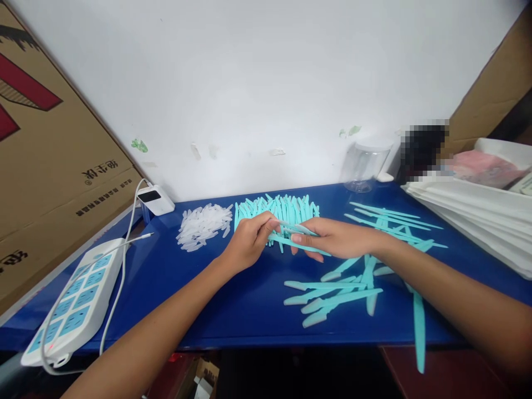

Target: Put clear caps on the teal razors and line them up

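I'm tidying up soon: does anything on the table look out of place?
Yes: at right, one turquoise stick juts past the front edge of the table; it looks easy to knock off.

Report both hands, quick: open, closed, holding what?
Left hand: closed, thumb and fingers pinched at the end of a teal stick.
Right hand: closed, holding teal sticks; exact count unclear.
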Motion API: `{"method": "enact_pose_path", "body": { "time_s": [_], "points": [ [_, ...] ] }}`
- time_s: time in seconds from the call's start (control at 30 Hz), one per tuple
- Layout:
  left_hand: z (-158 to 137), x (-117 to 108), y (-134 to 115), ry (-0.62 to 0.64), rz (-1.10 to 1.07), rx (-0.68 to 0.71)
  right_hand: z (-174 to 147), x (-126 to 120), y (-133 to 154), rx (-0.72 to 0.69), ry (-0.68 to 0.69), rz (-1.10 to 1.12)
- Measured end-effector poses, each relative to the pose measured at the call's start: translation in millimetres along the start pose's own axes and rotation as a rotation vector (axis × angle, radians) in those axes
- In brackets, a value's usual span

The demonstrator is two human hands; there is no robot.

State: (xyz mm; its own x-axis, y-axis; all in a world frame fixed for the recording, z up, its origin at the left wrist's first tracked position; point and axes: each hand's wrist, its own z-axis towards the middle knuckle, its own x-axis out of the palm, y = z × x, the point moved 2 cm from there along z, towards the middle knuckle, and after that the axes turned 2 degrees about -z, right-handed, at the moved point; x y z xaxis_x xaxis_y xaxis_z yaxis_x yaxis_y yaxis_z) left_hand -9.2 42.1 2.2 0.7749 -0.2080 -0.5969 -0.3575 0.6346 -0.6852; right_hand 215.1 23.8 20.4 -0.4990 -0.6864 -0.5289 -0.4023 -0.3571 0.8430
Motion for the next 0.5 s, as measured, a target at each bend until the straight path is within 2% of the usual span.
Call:
{"method": "enact_pose_path", "body": {
  "time_s": [0.23,0.37,0.5],
  "points": [
    [-1.7,2.4,5.2,-0.017,0.105,-0.045,1.3,1.1,-4.5,0.038,-0.006,0.064],
    [-3.1,3.0,3.0,-0.014,0.054,0.009,1.1,2.0,-3.6,0.003,0.003,0.076],
    [-3.6,2.6,-3.5,-0.057,0.028,0.065,0.3,4.6,-2.3,0.001,0.069,0.088]
  ]
}}
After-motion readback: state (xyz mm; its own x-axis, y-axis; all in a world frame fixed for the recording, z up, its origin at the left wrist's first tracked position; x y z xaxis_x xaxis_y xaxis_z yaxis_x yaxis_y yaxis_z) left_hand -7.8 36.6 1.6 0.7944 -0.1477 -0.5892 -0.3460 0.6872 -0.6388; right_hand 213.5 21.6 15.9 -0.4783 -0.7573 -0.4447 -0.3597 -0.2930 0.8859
